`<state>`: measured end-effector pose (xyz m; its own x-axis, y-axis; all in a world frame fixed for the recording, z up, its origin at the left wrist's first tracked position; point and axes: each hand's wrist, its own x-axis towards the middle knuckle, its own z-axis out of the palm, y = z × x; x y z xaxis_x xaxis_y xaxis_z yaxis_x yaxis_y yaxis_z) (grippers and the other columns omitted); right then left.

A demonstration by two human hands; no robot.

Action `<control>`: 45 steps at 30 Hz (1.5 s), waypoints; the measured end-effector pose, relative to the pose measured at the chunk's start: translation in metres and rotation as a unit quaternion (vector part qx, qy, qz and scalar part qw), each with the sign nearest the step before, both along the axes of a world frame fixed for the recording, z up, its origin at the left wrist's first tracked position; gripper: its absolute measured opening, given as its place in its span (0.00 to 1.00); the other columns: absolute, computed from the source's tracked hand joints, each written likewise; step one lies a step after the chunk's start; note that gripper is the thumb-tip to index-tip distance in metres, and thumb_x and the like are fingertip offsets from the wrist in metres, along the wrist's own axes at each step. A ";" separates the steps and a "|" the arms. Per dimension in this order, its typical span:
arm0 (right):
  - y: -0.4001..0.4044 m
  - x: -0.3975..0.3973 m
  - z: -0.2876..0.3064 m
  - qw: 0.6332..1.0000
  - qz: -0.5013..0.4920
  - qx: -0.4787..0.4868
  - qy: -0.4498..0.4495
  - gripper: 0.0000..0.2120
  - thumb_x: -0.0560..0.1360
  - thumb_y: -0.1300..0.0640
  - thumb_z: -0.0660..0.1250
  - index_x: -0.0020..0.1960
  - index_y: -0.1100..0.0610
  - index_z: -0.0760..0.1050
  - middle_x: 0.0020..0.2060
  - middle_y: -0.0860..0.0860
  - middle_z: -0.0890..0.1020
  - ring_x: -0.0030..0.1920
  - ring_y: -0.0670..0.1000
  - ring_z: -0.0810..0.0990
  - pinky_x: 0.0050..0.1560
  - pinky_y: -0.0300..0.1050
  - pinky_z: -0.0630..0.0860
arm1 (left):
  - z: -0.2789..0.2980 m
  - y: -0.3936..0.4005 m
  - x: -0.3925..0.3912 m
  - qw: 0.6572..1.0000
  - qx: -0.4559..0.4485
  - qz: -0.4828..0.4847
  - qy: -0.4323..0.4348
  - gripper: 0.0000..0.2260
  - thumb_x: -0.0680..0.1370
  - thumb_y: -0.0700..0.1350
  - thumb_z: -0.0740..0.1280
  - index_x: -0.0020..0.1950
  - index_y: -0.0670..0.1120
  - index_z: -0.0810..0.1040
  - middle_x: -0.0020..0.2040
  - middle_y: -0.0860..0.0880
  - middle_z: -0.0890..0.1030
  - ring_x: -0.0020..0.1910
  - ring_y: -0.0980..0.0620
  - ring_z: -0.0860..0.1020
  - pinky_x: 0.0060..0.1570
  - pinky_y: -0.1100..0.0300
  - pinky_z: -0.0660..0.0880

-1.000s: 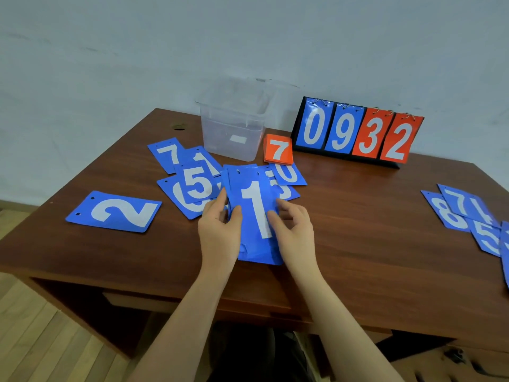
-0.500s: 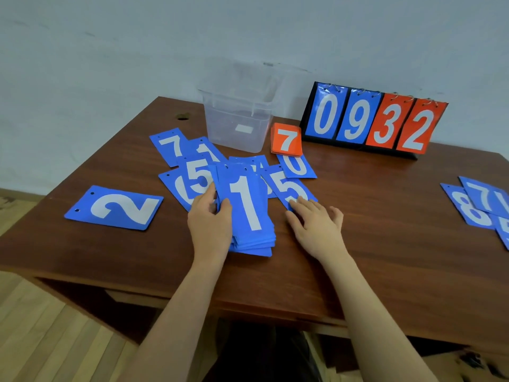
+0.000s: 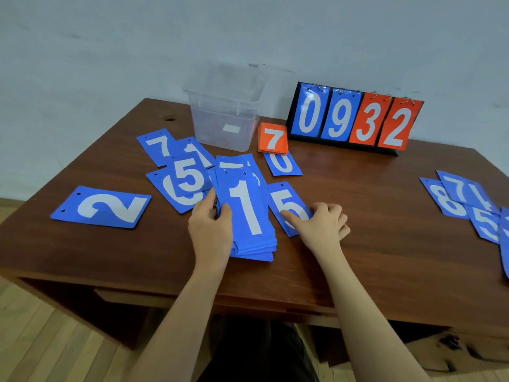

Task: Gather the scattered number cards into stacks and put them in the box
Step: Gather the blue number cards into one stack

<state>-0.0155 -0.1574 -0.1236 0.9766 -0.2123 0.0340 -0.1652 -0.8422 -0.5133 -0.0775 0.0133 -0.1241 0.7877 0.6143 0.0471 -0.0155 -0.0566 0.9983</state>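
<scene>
A stack of blue number cards (image 3: 248, 216) with a 1 on top lies in the middle of the table. My left hand (image 3: 210, 230) grips its left edge, thumb on top. My right hand (image 3: 321, 226) pinches the near end of a blue 5 card (image 3: 286, 205) lying just right of the stack. More blue cards are scattered around: a 2 (image 3: 102, 206) at the left, a 7 (image 3: 157, 146), a 5 (image 3: 188, 175) and a 0 (image 3: 282, 164) behind the stack. A clear plastic box (image 3: 223, 119) stands at the back.
A small stack of orange cards topped by a 7 (image 3: 272, 139) sits beside the box. A flip scoreboard (image 3: 352, 119) showing 0932 stands at the back right. Several blue cards (image 3: 465, 199) lie near the table's right edge. The wooden table (image 3: 371, 224) ends close to my body.
My right hand left the stack and moved right onto the blue 5 card, taking hold of its near end. My left hand kept its hold on the stack.
</scene>
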 end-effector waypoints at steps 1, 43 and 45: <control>0.002 0.000 0.000 1.000 -0.005 -0.003 0.006 0.37 0.65 0.33 0.70 0.64 0.56 0.69 0.65 0.54 0.65 0.67 0.57 0.61 0.68 0.54 0.56 | 0.001 0.001 0.000 1.000 -0.001 0.003 0.000 0.19 0.78 0.42 0.64 0.68 0.48 0.70 0.61 0.51 0.75 0.58 0.55 0.76 0.43 0.55 0.80; 0.034 0.087 0.003 0.981 0.188 -0.042 0.010 0.23 0.81 0.44 0.48 0.75 0.47 0.56 0.77 0.48 0.53 0.77 0.50 0.49 0.73 0.54 0.41 | 0.005 0.017 0.055 0.998 -0.005 0.057 0.032 0.22 0.78 0.41 0.64 0.71 0.49 0.66 0.54 0.56 0.70 0.42 0.66 0.73 0.35 0.72 0.74; 0.033 0.090 0.001 0.967 0.229 -0.101 0.045 0.24 0.81 0.43 0.45 0.76 0.47 0.55 0.77 0.47 0.53 0.77 0.49 0.48 0.72 0.56 0.37 | 0.004 0.019 0.054 0.998 -0.007 0.054 0.034 0.22 0.78 0.41 0.64 0.71 0.50 0.67 0.54 0.54 0.71 0.44 0.64 0.74 0.41 0.64 0.76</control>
